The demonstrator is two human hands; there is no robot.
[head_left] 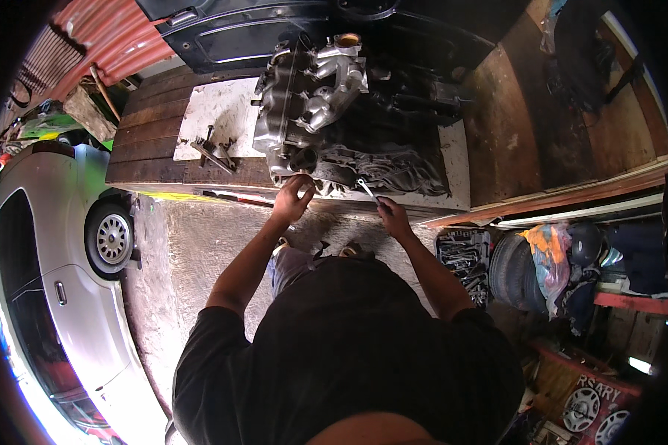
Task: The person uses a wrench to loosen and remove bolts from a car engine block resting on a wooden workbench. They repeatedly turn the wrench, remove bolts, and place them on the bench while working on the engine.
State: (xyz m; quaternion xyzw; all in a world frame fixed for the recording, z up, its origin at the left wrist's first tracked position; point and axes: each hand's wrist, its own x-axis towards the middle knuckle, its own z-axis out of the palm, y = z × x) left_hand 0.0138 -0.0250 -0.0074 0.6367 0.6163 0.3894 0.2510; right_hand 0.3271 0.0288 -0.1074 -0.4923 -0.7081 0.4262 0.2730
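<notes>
black shirt below, left hand [293, 199] grips ribbed metal engine [308, 96]; right hand [393, 217] holds slim wrench [367, 190].

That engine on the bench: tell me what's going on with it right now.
A person in a black shirt leans over a wooden workbench where a grey engine lies partly on a dark cloth. The left hand touches the engine's near end, while the right hand grips a wrench pointed at the same end. A silver car is parked to the left, and an open tool case lies on the right.

L hand [292, 196] on engine [308, 104], R hand [393, 217] w/ wrench [368, 191]
</notes>
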